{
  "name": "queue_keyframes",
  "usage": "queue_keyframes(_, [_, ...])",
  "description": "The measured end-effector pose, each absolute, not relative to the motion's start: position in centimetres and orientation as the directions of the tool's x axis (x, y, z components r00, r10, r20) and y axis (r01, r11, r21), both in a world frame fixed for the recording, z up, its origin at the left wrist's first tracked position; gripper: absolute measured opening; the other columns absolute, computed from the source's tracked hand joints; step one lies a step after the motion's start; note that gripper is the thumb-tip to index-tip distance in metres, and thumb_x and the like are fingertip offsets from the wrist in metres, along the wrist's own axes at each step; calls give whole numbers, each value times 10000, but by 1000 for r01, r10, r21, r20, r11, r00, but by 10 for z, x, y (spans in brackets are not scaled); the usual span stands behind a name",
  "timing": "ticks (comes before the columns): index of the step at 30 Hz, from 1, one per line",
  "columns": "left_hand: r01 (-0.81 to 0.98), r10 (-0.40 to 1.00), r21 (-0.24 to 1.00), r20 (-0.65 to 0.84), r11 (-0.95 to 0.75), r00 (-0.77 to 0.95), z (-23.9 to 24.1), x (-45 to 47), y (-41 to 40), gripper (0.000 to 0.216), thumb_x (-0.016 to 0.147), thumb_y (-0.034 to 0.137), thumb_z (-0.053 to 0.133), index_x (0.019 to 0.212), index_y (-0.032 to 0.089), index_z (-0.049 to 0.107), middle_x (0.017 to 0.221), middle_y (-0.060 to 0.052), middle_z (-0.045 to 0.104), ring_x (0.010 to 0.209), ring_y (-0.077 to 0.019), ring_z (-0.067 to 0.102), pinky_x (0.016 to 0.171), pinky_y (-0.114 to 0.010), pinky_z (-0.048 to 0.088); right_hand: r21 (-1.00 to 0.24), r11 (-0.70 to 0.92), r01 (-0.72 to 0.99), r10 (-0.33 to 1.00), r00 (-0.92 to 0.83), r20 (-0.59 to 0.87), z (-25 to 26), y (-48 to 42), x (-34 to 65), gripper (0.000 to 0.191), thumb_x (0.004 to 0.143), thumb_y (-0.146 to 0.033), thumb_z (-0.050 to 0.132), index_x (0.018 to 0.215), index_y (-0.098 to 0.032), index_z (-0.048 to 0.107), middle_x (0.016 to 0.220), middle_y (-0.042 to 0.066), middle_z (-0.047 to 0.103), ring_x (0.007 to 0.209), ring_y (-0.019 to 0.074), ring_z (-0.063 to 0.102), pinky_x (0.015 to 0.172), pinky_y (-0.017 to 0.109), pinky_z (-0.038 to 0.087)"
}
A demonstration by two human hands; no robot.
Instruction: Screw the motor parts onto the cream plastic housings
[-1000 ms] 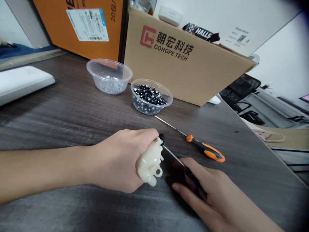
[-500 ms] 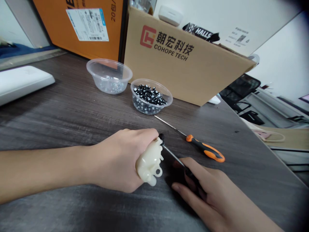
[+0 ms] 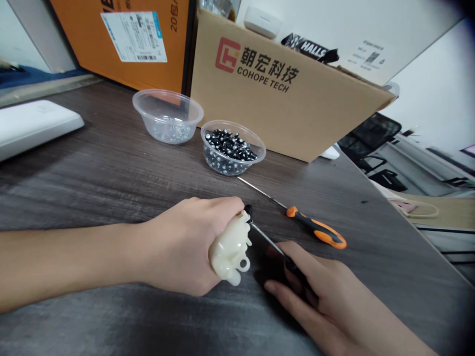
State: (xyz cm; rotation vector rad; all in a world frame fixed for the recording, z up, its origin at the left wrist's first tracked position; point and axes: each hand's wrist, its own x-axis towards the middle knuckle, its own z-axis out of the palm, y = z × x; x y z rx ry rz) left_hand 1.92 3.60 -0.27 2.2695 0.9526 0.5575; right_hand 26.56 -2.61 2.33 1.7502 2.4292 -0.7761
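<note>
My left hand [image 3: 185,244] is closed around a cream plastic part [image 3: 229,248] with a small loop, resting on the dark wooden table [image 3: 111,173]. My right hand [image 3: 319,291] grips a dark-handled screwdriver [image 3: 265,237], whose thin shaft points at a black screw head on top of the part. A second screwdriver with an orange and black handle [image 3: 317,231] lies on the table just behind my right hand.
Two clear plastic bowls stand behind: one with black screws [image 3: 233,147], one with silvery screws [image 3: 167,116]. A tan cardboard box [image 3: 282,94] and an orange box [image 3: 126,39] line the back. A white flat device [image 3: 29,126] lies at the left. The table edge runs along the right.
</note>
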Motion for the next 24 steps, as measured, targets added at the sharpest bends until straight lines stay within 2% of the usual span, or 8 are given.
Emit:
queue_keyframes(10, [483,739,689,114,-540,664,1,20,37,361,670,201,729,835,256,412,772,79,575,599,-126,520,520,-253,358,-360,301,883,877,-404,-259,27,-29,264,62,1017,-269,461,967,-284,495,777,-13,697,623,197,667,537,311,456])
queue_keyframes(24, [485,743,693,111,-534,660,1,19,36,385,670,179,738,819,256,392,768,82,562,591,-118,505,512,-247,345,-367,277,888,873,-392,-291,25,-27,264,72,1030,-313,443,977,-289,486,794,-19,690,641,193,664,545,315,459])
